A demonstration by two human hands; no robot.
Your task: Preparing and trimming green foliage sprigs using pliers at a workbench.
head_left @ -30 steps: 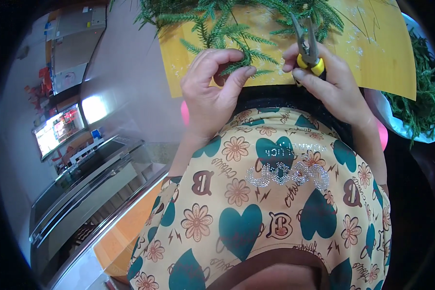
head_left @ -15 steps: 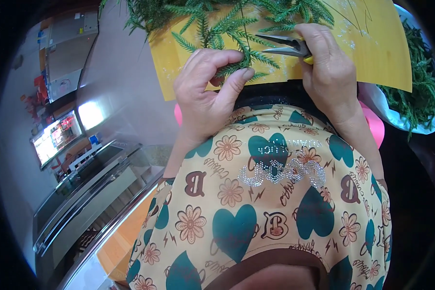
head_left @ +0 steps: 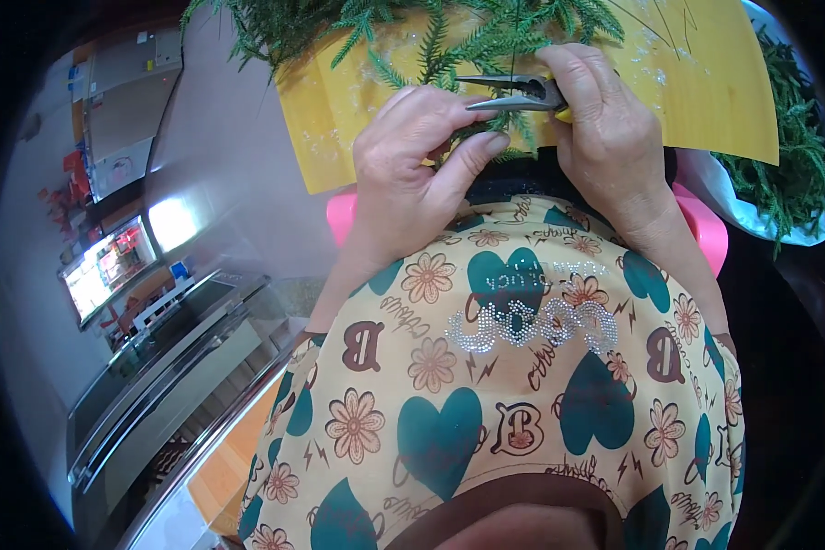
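Note:
My left hand (head_left: 422, 151) pinches a green artificial pine sprig (head_left: 522, 136) between thumb and fingers. My right hand (head_left: 610, 128) is closed round long-nose pliers (head_left: 506, 104), whose yellow grip barely shows. The parted jaws point left, close to my left fingertips, and straddle the sprig and a thin dark stem. Whether they touch the stem I cannot tell. More needled branches (head_left: 435, 55) lie just beyond both hands on the yellow board (head_left: 706, 101). My left fingers hide the lower part of the sprig.
A white bag (head_left: 820, 234) full of green sprigs (head_left: 779, 174) stands at the right. Greenery (head_left: 275, 27) is heaped at the board's far left, and thin dark wires (head_left: 655, 27) lie at its far right. Something pink (head_left: 706, 234) shows beside my right forearm.
The pliers have moved left and slightly down, from beside the sprig to around its stem. My left hand has shifted a little right with the sprig.

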